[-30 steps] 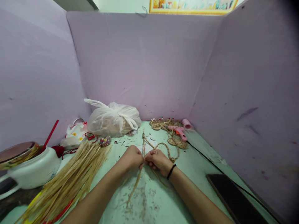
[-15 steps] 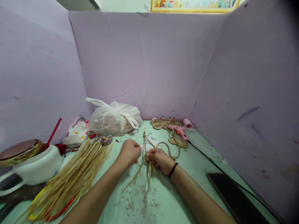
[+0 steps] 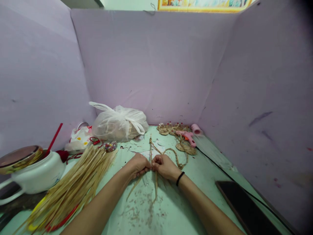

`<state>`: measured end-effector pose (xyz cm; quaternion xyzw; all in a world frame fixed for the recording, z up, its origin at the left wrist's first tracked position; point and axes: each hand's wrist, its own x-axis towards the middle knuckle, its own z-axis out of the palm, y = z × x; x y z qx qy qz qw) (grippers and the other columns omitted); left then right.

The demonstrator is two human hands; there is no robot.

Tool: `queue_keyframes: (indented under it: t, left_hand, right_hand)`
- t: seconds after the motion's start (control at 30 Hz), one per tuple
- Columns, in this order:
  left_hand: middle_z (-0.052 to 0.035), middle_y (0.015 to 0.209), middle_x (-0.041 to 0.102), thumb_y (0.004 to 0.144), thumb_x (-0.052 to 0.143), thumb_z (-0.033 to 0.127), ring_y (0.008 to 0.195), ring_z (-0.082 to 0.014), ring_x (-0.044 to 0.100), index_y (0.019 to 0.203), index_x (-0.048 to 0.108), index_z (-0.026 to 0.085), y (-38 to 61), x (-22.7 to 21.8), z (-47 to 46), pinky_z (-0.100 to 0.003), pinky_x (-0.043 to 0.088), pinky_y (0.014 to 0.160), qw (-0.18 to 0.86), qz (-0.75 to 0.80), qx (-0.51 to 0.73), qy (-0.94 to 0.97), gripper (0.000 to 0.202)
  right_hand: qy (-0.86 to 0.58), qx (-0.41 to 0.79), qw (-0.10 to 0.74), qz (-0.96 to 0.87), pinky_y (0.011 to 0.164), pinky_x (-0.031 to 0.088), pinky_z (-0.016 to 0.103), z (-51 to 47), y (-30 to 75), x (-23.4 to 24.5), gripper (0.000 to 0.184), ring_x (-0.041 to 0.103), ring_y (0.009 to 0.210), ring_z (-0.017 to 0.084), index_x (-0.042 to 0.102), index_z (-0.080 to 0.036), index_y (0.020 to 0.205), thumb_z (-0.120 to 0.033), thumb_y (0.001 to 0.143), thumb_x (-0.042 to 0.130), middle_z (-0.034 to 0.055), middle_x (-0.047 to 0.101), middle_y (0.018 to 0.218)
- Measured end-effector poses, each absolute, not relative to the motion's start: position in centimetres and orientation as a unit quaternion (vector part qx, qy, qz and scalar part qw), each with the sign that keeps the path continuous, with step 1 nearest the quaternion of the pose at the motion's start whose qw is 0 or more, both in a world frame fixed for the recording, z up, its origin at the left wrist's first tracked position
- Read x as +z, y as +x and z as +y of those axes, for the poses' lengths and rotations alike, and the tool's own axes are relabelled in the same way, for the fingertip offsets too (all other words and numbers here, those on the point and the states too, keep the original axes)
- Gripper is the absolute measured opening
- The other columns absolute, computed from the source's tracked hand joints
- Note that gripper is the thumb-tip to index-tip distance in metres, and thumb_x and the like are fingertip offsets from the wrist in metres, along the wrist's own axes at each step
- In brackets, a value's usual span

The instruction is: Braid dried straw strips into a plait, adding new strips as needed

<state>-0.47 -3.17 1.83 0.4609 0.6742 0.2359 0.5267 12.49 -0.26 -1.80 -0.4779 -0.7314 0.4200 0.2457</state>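
Observation:
A thin tan braid (image 3: 151, 150) of straw-like fibre runs from the far middle of the table towards me, and its loose strands (image 3: 156, 186) fan out on the near side. My left hand (image 3: 140, 165) is closed on the braid's near end from the left. Right against it, my right hand (image 3: 165, 167), with a black band at the wrist, pinches the same spot. The fingertips of both hands meet and hide the exact crossing of the strands. Beyond my right hand, a longer finished length of braid (image 3: 174, 152) curves across the table.
To the left lie a bundle of straw strips (image 3: 80, 182), a white pot (image 3: 39, 174) and beads (image 3: 110, 146). Behind stands a tied plastic bag (image 3: 119, 125). At right are coiled braids (image 3: 186, 148), a pink glue gun (image 3: 187, 137) with its cord, a thread spool (image 3: 196, 129) and a phone (image 3: 244, 207).
My left hand has moved right and down to the braid, meeting my right hand. The right hand stays at the braid, its fingers slightly shifted.

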Motion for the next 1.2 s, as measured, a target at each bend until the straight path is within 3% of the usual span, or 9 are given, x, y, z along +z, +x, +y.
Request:
queue_keyframes:
  t: [0.2, 0.33, 0.6, 0.73, 0.93, 1.03, 1.2]
  left_hand:
    - [0.0069, 0.026, 0.028, 0.055, 0.052, 0.009, 0.024, -0.0042, 0.021, 0.037, 0.038, 0.016, 0.1, 1.6, -3.3, -0.02, 0.012, 0.03, 0.491, 0.675, 0.265, 0.483, 0.023]
    - [0.0059, 0.025, 0.028, 0.053, 0.05, 0.008, 0.024, -0.0047, 0.022, 0.036, 0.036, 0.016, 0.4, 1.6, -3.4, -0.02, 0.012, 0.03, 0.49, 0.678, 0.279, 0.471, 0.023]
    - [0.004, 0.031, 0.034, 0.051, 0.049, 0.016, 0.028, -0.0043, 0.025, 0.039, 0.041, 0.015, -0.7, 0.9, -3.0, -0.02, 0.009, 0.031, 0.552, 0.656, 0.295, 0.421, 0.015]
    - [0.0058, 0.032, 0.033, 0.048, 0.049, 0.017, 0.027, -0.0034, 0.023, 0.04, 0.041, 0.016, -1.3, 1.1, -3.0, -0.019, 0.009, 0.03, 0.553, 0.634, 0.296, 0.452, 0.011]
    - [0.0071, 0.034, 0.032, 0.048, 0.051, 0.021, 0.027, -0.0022, 0.021, 0.042, 0.04, 0.016, -1.9, 0.5, -2.7, -0.019, 0.005, 0.031, 0.6, 0.587, 0.286, 0.462, 0.014]
    - [0.0074, 0.035, 0.033, 0.048, 0.052, 0.023, 0.027, -0.0021, 0.023, 0.044, 0.041, 0.016, -2.1, 0.1, -2.5, -0.018, 0.006, 0.031, 0.611, 0.575, 0.291, 0.46, 0.013]
    - [0.007, 0.036, 0.036, 0.048, 0.054, 0.024, 0.028, -0.0025, 0.024, 0.049, 0.046, 0.015, -1.9, 0.1, -2.5, -0.018, 0.006, 0.031, 0.612, 0.566, 0.298, 0.465, 0.012]
  right_hand:
    - [-0.551, 0.255, 0.145, -0.781, 0.044, 0.026, 0.021, -0.8, 13.3, 0.4, 0.015, 0.044, 0.047, 0.01, 0.063, -0.014, 0.055, -0.023, 0.06, 0.053, 0.0026, 0.055, 0.049]
    - [-0.566, 0.314, 0.121, -0.753, 0.04, 0.024, 0.021, -1.2, 13.3, 1.1, 0.015, 0.038, 0.039, 0.008, 0.06, -0.013, 0.046, -0.019, 0.056, 0.051, 0.0002, 0.046, 0.038]
    - [-0.532, 0.299, 0.17, -0.774, 0.043, 0.028, 0.019, -3.3, 11.6, 1.9, 0.017, 0.046, 0.045, 0.009, 0.063, -0.013, 0.05, -0.011, 0.055, 0.048, 0.0025, 0.057, 0.044]
    - [-0.499, 0.38, 0.175, -0.759, 0.043, 0.031, 0.018, -2.3, 12.2, 1.5, 0.012, 0.048, 0.045, 0.009, 0.064, -0.013, 0.053, -0.017, 0.059, 0.054, 0.0016, 0.058, 0.048]
    - [-0.56, 0.475, 0.315, -0.601, 0.044, 0.039, 0.017, -0.9, 12.7, 1.3, 0.011, 0.052, 0.052, 0.01, 0.061, -0.014, 0.068, -0.018, 0.063, 0.052, -0.0002, 0.059, 0.057]
    - [-0.537, 0.571, 0.306, -0.541, 0.041, 0.039, 0.018, -1.4, 12.1, 1.2, 0.001, 0.048, 0.047, 0.009, 0.053, -0.016, 0.059, -0.015, 0.06, 0.052, -0.0035, 0.05, 0.048]
    - [-0.512, 0.618, 0.267, -0.534, 0.036, 0.035, 0.017, -1.9, 11.6, 1.1, 0.017, 0.039, 0.036, 0.006, 0.045, -0.015, 0.046, -0.01, 0.062, 0.046, -0.0037, 0.043, 0.038]
